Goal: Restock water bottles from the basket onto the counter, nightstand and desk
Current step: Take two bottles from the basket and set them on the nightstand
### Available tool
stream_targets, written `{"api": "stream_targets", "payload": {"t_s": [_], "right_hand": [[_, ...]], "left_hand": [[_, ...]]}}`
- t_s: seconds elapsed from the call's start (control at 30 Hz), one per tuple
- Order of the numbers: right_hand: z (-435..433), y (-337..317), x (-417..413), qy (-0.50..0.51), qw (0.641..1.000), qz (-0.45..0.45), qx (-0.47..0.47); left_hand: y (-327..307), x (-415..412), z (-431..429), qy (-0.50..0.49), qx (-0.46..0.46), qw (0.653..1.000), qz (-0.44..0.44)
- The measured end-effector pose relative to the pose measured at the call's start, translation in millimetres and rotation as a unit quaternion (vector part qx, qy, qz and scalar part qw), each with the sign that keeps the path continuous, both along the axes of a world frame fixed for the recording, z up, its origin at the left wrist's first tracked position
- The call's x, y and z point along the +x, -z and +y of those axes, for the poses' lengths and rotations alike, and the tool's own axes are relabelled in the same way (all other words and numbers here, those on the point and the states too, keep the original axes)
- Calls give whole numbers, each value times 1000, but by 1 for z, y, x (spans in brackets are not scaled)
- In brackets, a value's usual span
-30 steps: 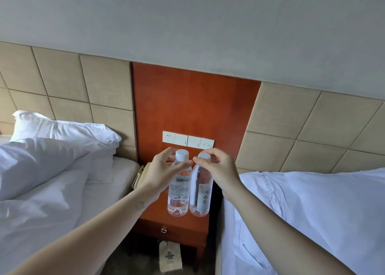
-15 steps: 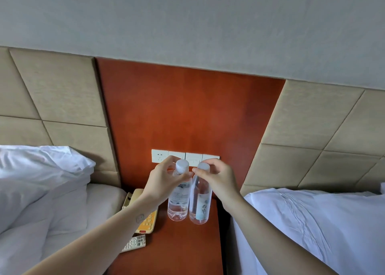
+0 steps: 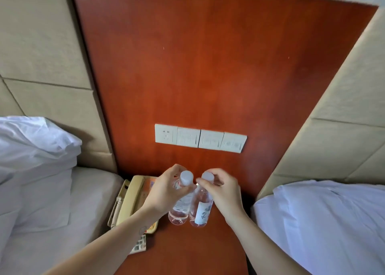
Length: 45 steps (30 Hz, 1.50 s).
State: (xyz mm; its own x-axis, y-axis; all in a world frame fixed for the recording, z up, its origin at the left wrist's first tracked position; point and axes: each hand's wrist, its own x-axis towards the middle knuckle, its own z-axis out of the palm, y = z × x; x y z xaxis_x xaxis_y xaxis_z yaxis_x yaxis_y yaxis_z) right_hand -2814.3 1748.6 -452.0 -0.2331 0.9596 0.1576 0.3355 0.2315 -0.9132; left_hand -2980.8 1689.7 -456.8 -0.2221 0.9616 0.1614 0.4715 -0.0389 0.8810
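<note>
Two clear water bottles with white caps are side by side over the red-brown wooden nightstand. My left hand grips the neck of the left bottle. My right hand grips the neck of the right bottle, which bears a white label. The bottles touch each other and their bases are at or just above the nightstand top; I cannot tell if they rest on it. No basket is in view.
A beige telephone and a small remote lie on the nightstand's left part. A row of white wall switches sits on the wood panel behind. White-sheeted beds flank the nightstand, with a pillow at left and bedding at right.
The view has come closer and tilted down onto the nightstand. Both hands have carried the two bottles lower, down to the nightstand top beside the telephone.
</note>
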Motion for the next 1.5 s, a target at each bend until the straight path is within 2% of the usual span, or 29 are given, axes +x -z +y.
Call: {"api": "stream_targets", "payload": {"t_s": [0.3,0.6,0.7,0.8,0.97,1.1,1.23,1.5], "right_hand": [[14,108,3,-3,996,-80,27],[57,170,-6,32,993,-62,95],[67,176,-9,22,992,-45,120],[69,180,-6,-15,994,-41,102],[84,172,-1,-95,991,-66,72],[87,174,8,-167,982,-79,32],[97,174,13,-205,973,-105,17],[114,172,4,-201,975,-98,12]], "left_hand": [[125,8,17,-21,20,999,30],[186,4,57,-49,51,994,80],[190,5,64,-64,74,994,47],[190,11,65,-80,47,994,50],[170,11,67,-112,-12,976,185],[157,14,63,-148,-95,928,329],[144,11,69,-105,-114,899,409],[114,1,91,-5,-149,897,415]]}}
